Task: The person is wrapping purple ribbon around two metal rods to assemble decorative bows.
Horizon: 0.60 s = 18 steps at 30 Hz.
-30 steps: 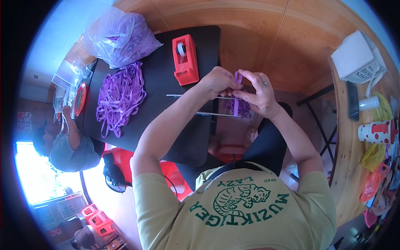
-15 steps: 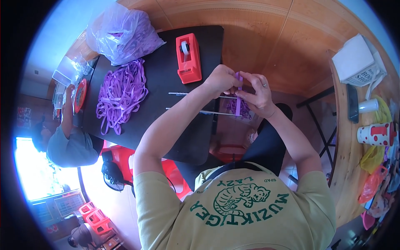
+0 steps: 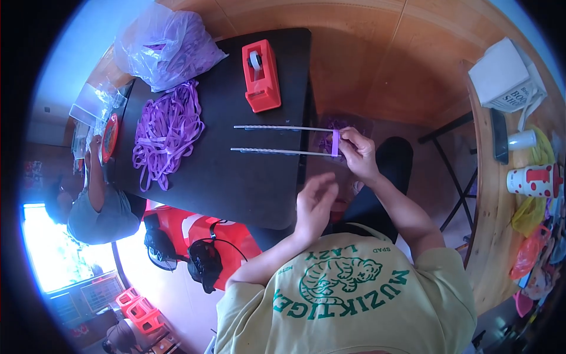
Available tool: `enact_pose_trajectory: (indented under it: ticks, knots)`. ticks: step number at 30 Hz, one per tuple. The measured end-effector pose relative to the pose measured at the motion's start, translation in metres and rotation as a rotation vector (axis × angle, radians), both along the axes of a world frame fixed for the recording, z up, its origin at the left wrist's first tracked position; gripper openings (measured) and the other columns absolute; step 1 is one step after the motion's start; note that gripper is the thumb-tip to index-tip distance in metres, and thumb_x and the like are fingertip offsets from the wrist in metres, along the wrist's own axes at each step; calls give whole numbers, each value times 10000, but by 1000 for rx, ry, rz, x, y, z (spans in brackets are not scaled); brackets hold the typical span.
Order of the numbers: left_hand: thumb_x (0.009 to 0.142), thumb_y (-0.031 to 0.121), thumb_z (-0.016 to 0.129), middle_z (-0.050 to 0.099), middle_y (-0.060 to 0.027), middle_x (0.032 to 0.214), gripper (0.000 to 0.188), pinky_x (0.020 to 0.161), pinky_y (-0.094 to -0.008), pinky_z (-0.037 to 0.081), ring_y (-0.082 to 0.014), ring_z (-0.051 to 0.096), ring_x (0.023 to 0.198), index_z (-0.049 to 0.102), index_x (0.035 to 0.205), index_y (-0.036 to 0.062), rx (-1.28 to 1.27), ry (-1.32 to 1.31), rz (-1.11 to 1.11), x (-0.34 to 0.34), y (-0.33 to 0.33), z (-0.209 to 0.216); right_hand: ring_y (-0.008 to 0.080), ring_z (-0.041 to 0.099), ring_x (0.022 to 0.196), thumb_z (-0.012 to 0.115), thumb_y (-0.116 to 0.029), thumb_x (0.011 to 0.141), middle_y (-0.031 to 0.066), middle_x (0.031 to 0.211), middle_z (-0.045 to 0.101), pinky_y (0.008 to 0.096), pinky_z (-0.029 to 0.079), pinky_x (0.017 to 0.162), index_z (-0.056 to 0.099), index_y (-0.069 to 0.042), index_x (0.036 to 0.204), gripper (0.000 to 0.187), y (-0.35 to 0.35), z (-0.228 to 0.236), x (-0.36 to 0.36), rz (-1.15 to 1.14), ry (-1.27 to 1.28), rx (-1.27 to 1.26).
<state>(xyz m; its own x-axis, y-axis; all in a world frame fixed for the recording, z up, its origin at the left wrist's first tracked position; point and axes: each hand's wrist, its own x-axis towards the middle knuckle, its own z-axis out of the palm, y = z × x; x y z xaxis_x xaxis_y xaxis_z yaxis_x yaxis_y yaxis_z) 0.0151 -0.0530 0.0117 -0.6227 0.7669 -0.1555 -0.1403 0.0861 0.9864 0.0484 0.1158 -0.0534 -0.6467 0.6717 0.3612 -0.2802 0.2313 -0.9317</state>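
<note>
Two thin parallel metal rods [image 3: 277, 127] lie across the dark table and reach past its right edge. Around their right ends runs a short band of purple ribbon [image 3: 335, 143]. My right hand [image 3: 358, 154] pinches this ribbon between thumb and fingers. Nearer to me, off the rods and in front of the table edge, my left hand [image 3: 316, 203] is raised with its fingers loosely apart and nothing visible in it. A heap of purple ribbons [image 3: 168, 133] lies on the table's left part.
A red tape dispenser [image 3: 262, 79] stands at the table's far side, left of a wooden wall. At the back left sits a clear bag [image 3: 171, 50] of purple ribbons. To the right, a wooden table [image 3: 492, 248] bears a dotted cup [image 3: 530, 180] and bags. A person [image 3: 100, 212] sits at left.
My left hand has let go of the ribbon and drawn back toward me. The right hand has shifted slightly and lower, still on the ribbon, which now spans the rod ends.
</note>
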Motion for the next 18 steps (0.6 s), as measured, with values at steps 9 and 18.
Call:
enact_pose_trajectory:
  ticks: [9,18]
  knots:
    - [925,78,544,626,-77,992,262,764,-214,448,-91,561,874,586,1141,-63,221,-156,336,-20,66,-37,51,554,771,561,-11,896,12,812,637,202,442,691,656,13,927,102,-38,-4,13,-19,-40,-414]
    - [848,-36,548,662,-89,921,233,764,-227,462,-123,604,835,626,1067,-57,288,-250,207,-27,68,-45,56,566,787,596,-6,879,13,852,653,189,445,700,664,16,937,93,-52,-9,18,-57,-2,-510]
